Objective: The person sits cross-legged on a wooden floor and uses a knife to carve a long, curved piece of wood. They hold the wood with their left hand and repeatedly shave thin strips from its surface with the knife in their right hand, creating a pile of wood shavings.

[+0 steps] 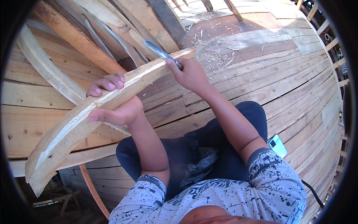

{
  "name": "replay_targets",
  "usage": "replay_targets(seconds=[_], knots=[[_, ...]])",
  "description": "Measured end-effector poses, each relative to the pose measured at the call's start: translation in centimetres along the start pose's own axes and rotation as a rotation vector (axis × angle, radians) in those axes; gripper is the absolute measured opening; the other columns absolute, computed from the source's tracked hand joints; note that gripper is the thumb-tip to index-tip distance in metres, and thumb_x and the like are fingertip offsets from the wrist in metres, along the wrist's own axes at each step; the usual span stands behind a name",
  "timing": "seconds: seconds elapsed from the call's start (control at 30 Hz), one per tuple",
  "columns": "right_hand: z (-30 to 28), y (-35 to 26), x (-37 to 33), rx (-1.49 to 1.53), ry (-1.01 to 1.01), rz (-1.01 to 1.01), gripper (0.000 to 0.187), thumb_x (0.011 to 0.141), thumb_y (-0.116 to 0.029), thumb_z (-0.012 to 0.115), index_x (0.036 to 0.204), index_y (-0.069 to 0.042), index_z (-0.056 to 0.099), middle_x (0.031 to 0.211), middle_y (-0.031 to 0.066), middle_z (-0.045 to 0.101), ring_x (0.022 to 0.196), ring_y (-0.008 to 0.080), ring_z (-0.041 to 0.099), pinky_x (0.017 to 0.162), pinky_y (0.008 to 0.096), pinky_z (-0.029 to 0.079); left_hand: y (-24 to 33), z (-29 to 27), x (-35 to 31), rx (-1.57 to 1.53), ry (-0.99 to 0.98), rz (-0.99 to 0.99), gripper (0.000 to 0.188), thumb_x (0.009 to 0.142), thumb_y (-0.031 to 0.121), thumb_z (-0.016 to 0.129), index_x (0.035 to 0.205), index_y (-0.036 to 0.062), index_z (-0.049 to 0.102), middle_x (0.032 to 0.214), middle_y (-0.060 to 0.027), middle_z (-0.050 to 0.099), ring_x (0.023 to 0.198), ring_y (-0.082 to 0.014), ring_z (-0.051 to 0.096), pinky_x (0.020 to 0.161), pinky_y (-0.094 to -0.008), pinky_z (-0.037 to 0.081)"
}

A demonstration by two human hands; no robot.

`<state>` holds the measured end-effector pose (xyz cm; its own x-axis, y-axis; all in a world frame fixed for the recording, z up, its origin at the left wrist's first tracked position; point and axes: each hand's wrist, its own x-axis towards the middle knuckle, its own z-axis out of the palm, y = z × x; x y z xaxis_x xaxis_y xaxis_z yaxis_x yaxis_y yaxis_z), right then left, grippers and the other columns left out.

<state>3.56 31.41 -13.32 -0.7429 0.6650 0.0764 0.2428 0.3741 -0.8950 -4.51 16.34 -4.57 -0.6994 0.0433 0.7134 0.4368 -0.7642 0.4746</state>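
A long curved piece of timber (69, 128) slants across the left half of the view, with a pale, freshly cut strip along its edge. My left hand (115, 100) grips it near its middle, fingers over the far side and thumb on the near side. In my right hand (188, 74) is a knife (158, 49), its blade pointing up and left across the timber's far end. The closed fingers hide most of the knife's handle.
I sit on a deck of wooden planks (276, 80). Wood shavings (220, 56) lie beyond my right hand. Several boards (78, 37) lean at the upper left. A light blue phone (278, 146) lies beside my right knee. The deck drops off at the lower left.
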Motion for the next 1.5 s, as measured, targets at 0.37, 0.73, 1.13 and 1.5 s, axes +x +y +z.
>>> replay_targets(seconds=[0.37,0.73,1.13,1.5], knots=[[1.4,2.4,2.1,-0.010,-0.021,0.295,0.065,0.096,-0.057,0.044,0.080,0.000,0.070,0.071,0.0217,0.064,0.074,0.0371,0.066,0.071,0.0461,0.050,0.3,-0.1,0.2,0.034,-0.049,0.004,0.070,0.085,0.084,0.034,0.092,0.0159,0.047,0.073,-0.0015,0.050,0.065,-0.0159,0.049,0.070,-0.0356,0.043],[0.1,-0.5,0.0,0.221,0.073,-0.178,0.031,0.101,-0.026,0.051,0.090,0.001,0.063,0.062,0.0032,0.053,0.057,0.0123,0.049,0.056,0.0316,0.041,0.2,-1.2,0.7,0.056,0.036,0.006,0.069,0.084,0.085,0.035,0.091,0.0171,0.047,0.073,0.0001,0.050,0.064,-0.0140,0.048,0.069,-0.0331,0.042],[0.4,-0.8,0.1,0.113,-0.168,0.057,0.053,0.098,-0.047,0.055,0.074,0.000,0.060,0.051,0.0000,0.044,0.049,0.0107,0.046,0.049,0.0320,0.038,0.0,-1.8,0.7,-0.043,-0.029,0.002,0.067,0.085,0.080,0.041,0.094,0.0141,0.045,0.075,-0.0042,0.051,0.065,-0.0187,0.054,0.070,-0.0369,0.047],[1.1,-0.6,0.0,0.613,-0.348,0.428,0.058,0.097,-0.058,0.053,0.060,-0.019,0.031,0.049,-0.0075,0.027,0.038,0.0047,0.021,0.034,0.0254,0.015,-0.2,-2.0,0.6,-0.075,-0.117,0.009,0.067,0.084,0.080,0.045,0.096,0.0140,0.048,0.076,-0.0044,0.051,0.065,-0.0184,0.052,0.065,-0.0345,0.043]])
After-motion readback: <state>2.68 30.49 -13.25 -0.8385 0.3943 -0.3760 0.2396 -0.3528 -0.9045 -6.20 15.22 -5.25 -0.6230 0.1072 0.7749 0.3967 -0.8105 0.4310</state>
